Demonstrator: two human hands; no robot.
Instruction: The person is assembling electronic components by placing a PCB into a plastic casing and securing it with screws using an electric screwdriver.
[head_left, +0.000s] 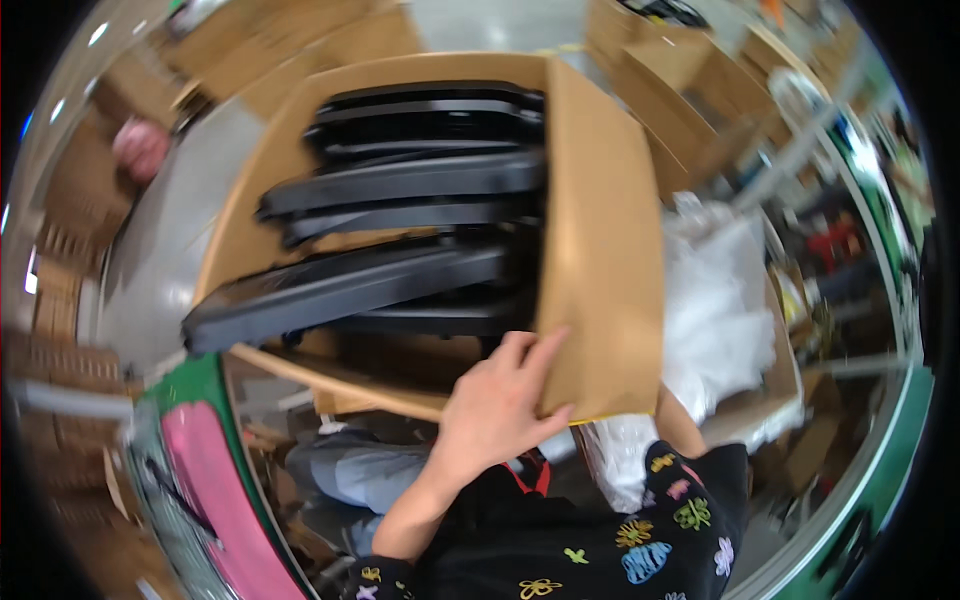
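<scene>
A large open cardboard box (605,250) fills the middle of the view, close in front of me. Several long, glossy black plastic parts (400,185) lie stacked inside it; one long part (345,295) juts past the box's left edge. At the near right corner, my left hand (495,405) is closed over the box's edge, its fingers bent at the side wall and the thumb to the right. Only the forearm (680,425) of my right arm shows, running up behind the box's right side; that hand is hidden by the box.
White plastic wrap (715,320) bulges from another carton to the right. Open cardboard boxes (690,90) stand at the far right. A pink pad (215,490) on a green-edged surface lies at lower left. Green-edged metal framing (880,480) curves along the right side.
</scene>
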